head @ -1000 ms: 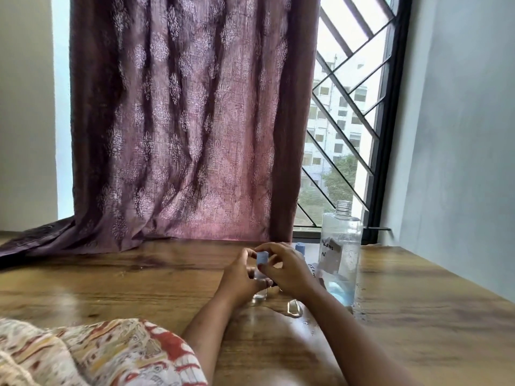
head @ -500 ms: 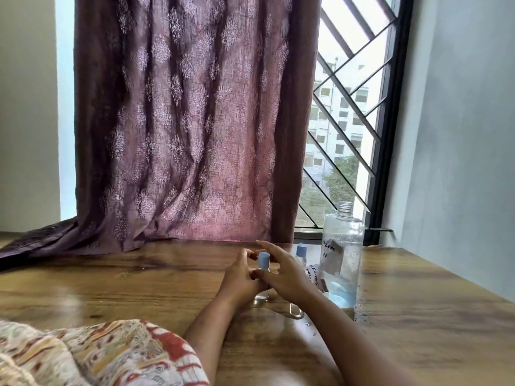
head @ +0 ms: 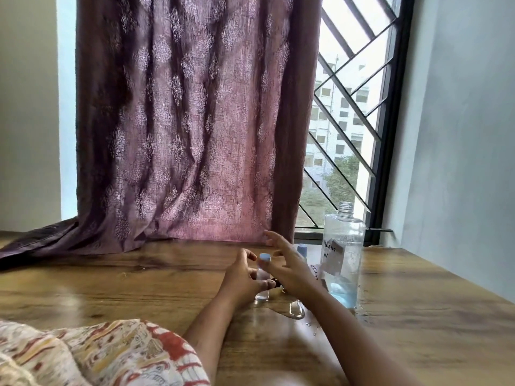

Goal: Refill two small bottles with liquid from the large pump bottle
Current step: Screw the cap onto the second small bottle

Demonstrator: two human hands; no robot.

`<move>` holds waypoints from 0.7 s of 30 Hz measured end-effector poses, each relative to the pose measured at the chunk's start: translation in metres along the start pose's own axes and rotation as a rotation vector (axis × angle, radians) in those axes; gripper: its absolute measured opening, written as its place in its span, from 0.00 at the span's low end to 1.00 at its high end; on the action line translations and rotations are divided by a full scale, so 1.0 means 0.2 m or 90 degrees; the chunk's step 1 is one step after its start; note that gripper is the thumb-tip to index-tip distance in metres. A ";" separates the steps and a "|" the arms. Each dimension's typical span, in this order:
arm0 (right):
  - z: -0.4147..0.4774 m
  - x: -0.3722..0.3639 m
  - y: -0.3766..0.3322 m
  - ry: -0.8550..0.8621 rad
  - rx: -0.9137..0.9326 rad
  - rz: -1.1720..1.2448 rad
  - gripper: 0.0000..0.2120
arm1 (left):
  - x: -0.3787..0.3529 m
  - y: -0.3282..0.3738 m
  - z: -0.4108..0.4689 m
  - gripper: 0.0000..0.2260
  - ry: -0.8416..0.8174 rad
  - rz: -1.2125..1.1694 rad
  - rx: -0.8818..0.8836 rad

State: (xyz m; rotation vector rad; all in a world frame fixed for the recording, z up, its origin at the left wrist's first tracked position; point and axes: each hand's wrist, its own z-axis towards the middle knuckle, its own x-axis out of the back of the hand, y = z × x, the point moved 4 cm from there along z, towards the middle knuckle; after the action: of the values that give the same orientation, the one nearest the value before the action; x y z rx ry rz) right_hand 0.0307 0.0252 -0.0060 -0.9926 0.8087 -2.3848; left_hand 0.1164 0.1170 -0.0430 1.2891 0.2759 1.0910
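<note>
Two small clear bottles with blue caps are seen on the wooden table (head: 111,282), together with one large clear bottle (head: 344,257) and two bare hands. The nearer small bottle (head: 262,285) stands upright, its blue cap (head: 264,257) in place. The second small bottle (head: 302,249) is mostly hidden behind the right hand, so that little more than its blue cap is shown. The large bottle stands upright to the right of both, its threaded neck uncovered and no pump fitted; blue-tinted liquid fills only its lowest part, and a white handwritten label is stuck to its side.

A puddle of spilled liquid (head: 296,312) lies on the table just in front of the nearer small bottle, with small droplets scattered to its right. A patterned purple curtain (head: 178,129) hangs behind the table, with its hem spread onto the tabletop at the left. A window grille (head: 348,129) is seen at the right, and patterned cloth (head: 92,355) fills the lower left corner.

The nearer small bottle is held around its body by the left hand (head: 242,277), thumb at the front. The right hand (head: 289,267) is spread wide just to the right of the cap, fingers extended and gripping nothing; whether its fingertips touch the cap cannot be told, as they are blurred.
</note>
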 end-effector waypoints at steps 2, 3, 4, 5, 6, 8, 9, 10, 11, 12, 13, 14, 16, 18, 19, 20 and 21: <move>-0.01 -0.06 0.01 -0.062 -0.014 0.032 0.28 | 0.01 0.02 0.00 0.24 0.023 0.041 -0.024; -0.01 -0.08 0.01 -0.061 -0.023 0.047 0.28 | 0.02 0.02 0.00 0.24 0.031 0.049 -0.032; -0.01 -0.08 0.01 -0.040 -0.031 0.050 0.26 | 0.02 0.02 0.00 0.23 0.028 0.041 -0.037; 0.00 -0.07 0.01 -0.008 -0.038 0.043 0.24 | 0.01 0.02 -0.01 0.23 0.017 0.021 -0.033; 0.00 -0.04 0.00 0.025 -0.041 0.035 0.20 | 0.00 0.02 -0.01 0.24 0.007 0.004 -0.027; 0.01 0.02 0.00 0.080 -0.041 0.006 0.11 | 0.00 0.02 -0.02 0.24 -0.002 -0.015 -0.011; 0.01 0.05 0.00 0.107 -0.044 -0.006 0.08 | 0.00 0.02 -0.02 0.25 -0.001 -0.014 -0.005; 0.00 0.08 0.01 0.134 -0.044 -0.012 0.07 | 0.00 0.02 -0.02 0.25 0.002 -0.010 -0.006; 0.00 0.10 0.01 0.159 -0.045 -0.018 0.07 | 0.00 0.02 -0.02 0.26 0.005 -0.008 -0.006; 0.00 0.10 0.01 0.175 -0.042 -0.020 0.06 | 0.00 0.02 -0.02 0.26 0.007 -0.005 -0.007; 0.00 0.10 0.00 0.176 -0.034 -0.008 0.05 | 0.00 0.02 -0.02 0.27 0.007 -0.006 -0.003; 0.00 0.09 -0.02 0.157 -0.027 0.018 0.03 | 0.00 0.01 -0.02 0.27 0.005 -0.007 0.002; 0.00 0.04 -0.03 0.084 -0.019 0.059 0.11 | 0.00 0.01 -0.01 0.27 -0.003 -0.018 0.009; 0.00 -0.02 -0.03 0.020 -0.013 0.016 0.17 | 0.00 0.01 -0.01 0.25 -0.010 -0.021 -0.002; 0.00 -0.03 -0.04 0.001 0.001 -0.021 0.18 | 0.00 0.00 -0.01 0.23 -0.007 -0.020 -0.011; -0.01 -0.04 -0.05 -0.008 0.018 -0.045 0.18 | 0.00 0.01 -0.01 0.22 -0.003 -0.020 -0.019; -0.01 -0.04 -0.05 -0.011 0.026 -0.058 0.18 | 0.00 0.00 0.00 0.22 -0.001 -0.019 -0.023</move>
State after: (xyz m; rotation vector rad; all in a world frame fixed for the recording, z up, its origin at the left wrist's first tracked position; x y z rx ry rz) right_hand 0.0333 0.0388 -0.0041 -1.0527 0.7212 -2.4557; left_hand 0.1159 0.1176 -0.0428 1.2492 0.2725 1.0652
